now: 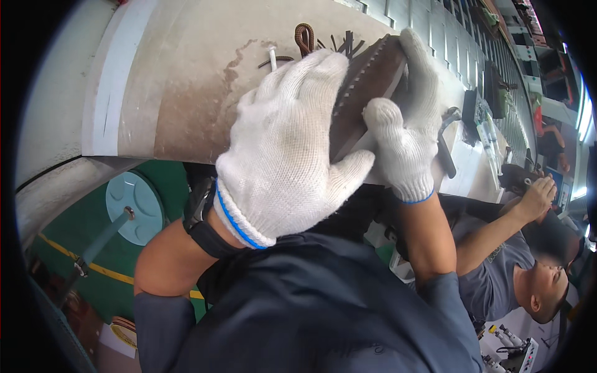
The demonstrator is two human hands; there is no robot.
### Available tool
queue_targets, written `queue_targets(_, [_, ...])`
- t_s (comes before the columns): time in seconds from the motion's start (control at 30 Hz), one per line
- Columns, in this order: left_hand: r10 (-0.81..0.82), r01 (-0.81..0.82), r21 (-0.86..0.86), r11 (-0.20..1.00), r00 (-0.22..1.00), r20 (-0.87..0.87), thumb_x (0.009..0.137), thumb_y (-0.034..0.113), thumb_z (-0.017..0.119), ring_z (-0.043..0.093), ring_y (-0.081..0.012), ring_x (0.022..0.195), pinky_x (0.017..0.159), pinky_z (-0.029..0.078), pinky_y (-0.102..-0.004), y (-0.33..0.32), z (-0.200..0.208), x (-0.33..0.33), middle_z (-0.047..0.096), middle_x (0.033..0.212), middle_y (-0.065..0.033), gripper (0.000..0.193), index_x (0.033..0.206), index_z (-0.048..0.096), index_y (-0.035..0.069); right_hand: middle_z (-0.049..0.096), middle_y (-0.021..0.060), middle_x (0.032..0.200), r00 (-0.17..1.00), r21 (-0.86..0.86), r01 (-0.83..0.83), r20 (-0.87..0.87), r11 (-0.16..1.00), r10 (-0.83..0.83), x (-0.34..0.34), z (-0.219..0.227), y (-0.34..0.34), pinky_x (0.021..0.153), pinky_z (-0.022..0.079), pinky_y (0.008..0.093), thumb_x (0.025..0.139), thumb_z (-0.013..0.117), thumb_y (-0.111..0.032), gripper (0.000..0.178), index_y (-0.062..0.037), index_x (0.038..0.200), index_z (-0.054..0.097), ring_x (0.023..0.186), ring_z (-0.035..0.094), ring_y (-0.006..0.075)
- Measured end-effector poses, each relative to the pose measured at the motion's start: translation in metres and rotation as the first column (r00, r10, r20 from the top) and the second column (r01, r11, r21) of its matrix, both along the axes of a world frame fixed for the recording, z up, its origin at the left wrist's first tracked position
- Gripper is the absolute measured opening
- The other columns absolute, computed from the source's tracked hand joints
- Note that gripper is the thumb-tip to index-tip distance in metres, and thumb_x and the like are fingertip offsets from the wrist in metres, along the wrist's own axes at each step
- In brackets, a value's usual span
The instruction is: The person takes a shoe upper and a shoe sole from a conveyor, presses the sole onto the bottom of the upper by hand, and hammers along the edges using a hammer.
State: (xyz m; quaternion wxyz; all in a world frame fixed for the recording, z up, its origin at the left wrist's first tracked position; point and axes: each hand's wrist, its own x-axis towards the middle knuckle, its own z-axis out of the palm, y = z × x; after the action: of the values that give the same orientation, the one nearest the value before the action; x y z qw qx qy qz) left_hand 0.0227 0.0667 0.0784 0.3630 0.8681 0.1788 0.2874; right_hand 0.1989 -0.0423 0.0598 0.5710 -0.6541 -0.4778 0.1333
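Note:
A brown shoe (371, 74) lies on the bench with a row of light stitches along its edge. Its near end and the side by my left hand are partly hidden by the gloves. My right hand (407, 105), in a white knit glove with a blue cuff edge, closes round its right side, thumb on top. My left hand (283, 143), gloved alike, lies against the left side with fingers stretched out and thumb apart. Just beyond those fingertips are a brown lace loop (304, 38), dark thin strips (349, 45) and a small white pin-like piece (272, 59).
The bench (186, 68) has a worn brown patch at left; metal rollers (429, 28) run along its far side. A dark-handled tool (446, 146) lies right of my right hand. At right, another person (497, 261) handles a dark item. A round blue stool seat (134, 205) stands lower left.

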Motion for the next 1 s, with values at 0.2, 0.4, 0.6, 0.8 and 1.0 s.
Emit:
queue_targets(0.2, [0.046, -0.046, 0.023, 0.999, 0.999, -0.025, 0.087, 0.024, 0.087, 0.063, -0.0468, 0.132, 0.115, 0.049, -0.0507, -0.013, 0.001, 0.001, 0.064, 0.14, -0.0311, 0.077, 0.148, 0.054, -0.009, 0.065, 0.0203, 0.144, 0.995, -0.151, 0.045, 0.099, 0.988, -0.03, 0.01, 0.028, 0.011, 0.118, 0.047, 0.0396, 0.101, 0.076, -0.037, 0.068, 0.0048, 0.151, 0.058, 0.133, 0.063, 0.0285])
queue_targets(0.4, [-0.045, 0.045, -0.001, 0.999, 0.999, -0.016, 0.085, 0.035, 0.089, 0.054, -0.048, 0.145, 0.122, 0.043, -0.0501, 0.001, -0.006, -0.015, 0.057, 0.152, -0.0338, 0.088, 0.151, 0.053, -0.012, 0.073, 0.0205, 0.121, 0.795, -0.113, 0.471, 0.485, 0.875, -0.365, 0.035, 0.033, -0.054, 0.1, 0.057, 0.0379, 0.103, 0.069, -0.013, 0.031, -0.002, 0.131, 0.076, 0.111, 0.072, 0.0294])
queue_targets(0.6, [-0.013, 0.027, 0.078, 0.997, 0.985, -0.171, 0.079, 0.032, 0.09, 0.056, -0.0497, 0.14, 0.117, 0.047, -0.0532, -0.022, 0.026, 0.005, 0.055, 0.155, -0.0322, 0.094, 0.158, 0.05, -0.003, 0.071, 0.0217, 0.119, 0.682, -0.233, 0.479, 0.706, 0.847, -0.191, 0.043, 0.01, -0.125, 0.102, 0.054, 0.0445, 0.091, 0.063, 0.007, 0.047, -0.0053, 0.136, 0.072, 0.116, 0.069, 0.0394])
queue_targets(0.8, [-0.028, 0.041, 0.056, 0.998, 0.974, -0.223, 0.077, 0.028, 0.089, 0.057, -0.0495, 0.136, 0.116, 0.048, -0.0519, -0.023, 0.026, 0.012, 0.056, 0.155, -0.028, 0.097, 0.161, 0.05, 0.001, 0.076, 0.0174, 0.107, 0.87, -0.419, 0.341, 0.479, 0.841, -0.114, 0.062, 0.042, -0.091, 0.092, 0.057, 0.0418, 0.092, 0.072, 0.002, 0.042, -0.0055, 0.133, 0.072, 0.102, 0.073, 0.0368])
queue_targets(1.0, [-0.051, 0.053, 0.007, 0.999, 0.977, -0.206, 0.076, 0.023, 0.087, 0.057, -0.0479, 0.139, 0.119, 0.046, -0.0503, -0.017, 0.024, 0.011, 0.056, 0.155, -0.0292, 0.095, 0.16, 0.05, -0.002, 0.079, 0.0151, 0.117, 0.902, -0.084, -0.076, -0.431, 0.994, 0.032, 0.083, 0.081, -0.021, 0.101, 0.06, 0.0376, 0.11, 0.062, -0.033, 0.042, 0.005, 0.124, 0.074, 0.107, 0.078, 0.0248])
